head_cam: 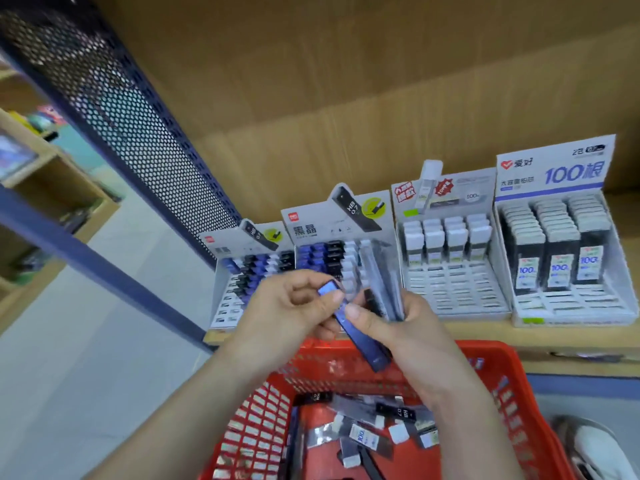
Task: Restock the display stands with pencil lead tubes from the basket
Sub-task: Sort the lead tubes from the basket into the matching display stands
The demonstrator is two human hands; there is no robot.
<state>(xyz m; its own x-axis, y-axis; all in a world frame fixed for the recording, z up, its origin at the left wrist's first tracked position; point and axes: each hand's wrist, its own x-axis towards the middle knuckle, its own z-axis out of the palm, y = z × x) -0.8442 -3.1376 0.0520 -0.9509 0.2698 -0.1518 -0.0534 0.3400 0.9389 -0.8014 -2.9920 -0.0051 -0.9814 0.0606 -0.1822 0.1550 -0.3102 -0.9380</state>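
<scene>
- Head view: the left hand (294, 306) pinches the upper end of a blue tube (363, 344) between thumb and forefinger; its other fingers are curled in.
- The right hand (398, 330) lays its thumb on the middle of the same tube, and its fingers are curled round a bundle of tubes (384, 296) that stands upright in the grip.
- The blue tube slants down to the right, held above the far rim of the red basket (519, 393).
- Loose tubes (363, 427) lie jumbled on the basket's floor.
- Four display stands sit in a row along the front edge of the wooden shelf (554, 337): the left-end stand (239, 268) and the second stand (332, 230) hold blue, black and white tubes; the third stand (450, 244) and the right-end stand (561, 237) have filled back rows only.
- Both hands are just in front of the second stand.
- A perforated dark panel (138, 133) rises at the shelf's left end.
</scene>
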